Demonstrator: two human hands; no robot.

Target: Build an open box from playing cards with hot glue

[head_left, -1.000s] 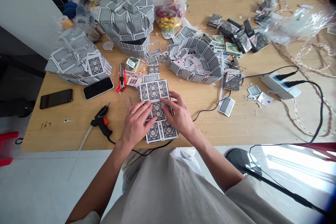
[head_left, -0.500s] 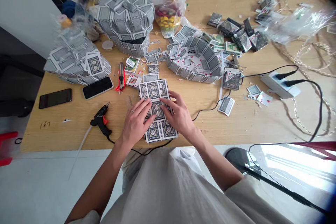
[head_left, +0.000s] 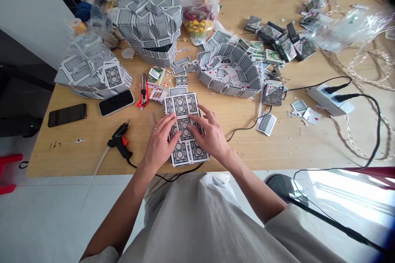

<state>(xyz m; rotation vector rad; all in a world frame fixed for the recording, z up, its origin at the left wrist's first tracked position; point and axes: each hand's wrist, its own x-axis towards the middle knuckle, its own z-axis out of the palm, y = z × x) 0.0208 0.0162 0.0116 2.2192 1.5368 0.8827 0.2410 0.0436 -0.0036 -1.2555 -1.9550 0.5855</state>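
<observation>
A flat rectangular panel of dark-backed playing cards (head_left: 180, 104) lies at the table's front edge. My left hand (head_left: 160, 139) rests on its left side, fingers spread and fingertips on the cards. On the right side my right hand (head_left: 210, 133) touches the middle cards with its fingers apart. Beyond the panel sit a few loose cards and a heart-shaped open box of grey cards (head_left: 228, 70) with cards inside. A black glue gun (head_left: 119, 139) lies left of my left hand, and a red cutter (head_left: 143, 90) behind it.
Two phones (head_left: 67, 115) lie at the left near a card-covered box (head_left: 92, 68). A taller card box (head_left: 149, 16) and a plastic bag (head_left: 197, 16) stand at the back. At the right are a power strip (head_left: 330, 99), cables, rope and card packs (head_left: 271, 33).
My left hand's fingers have drawn back slightly and bent a little. My right hand stays nearly in place on the panel. The whole view has shifted slightly.
</observation>
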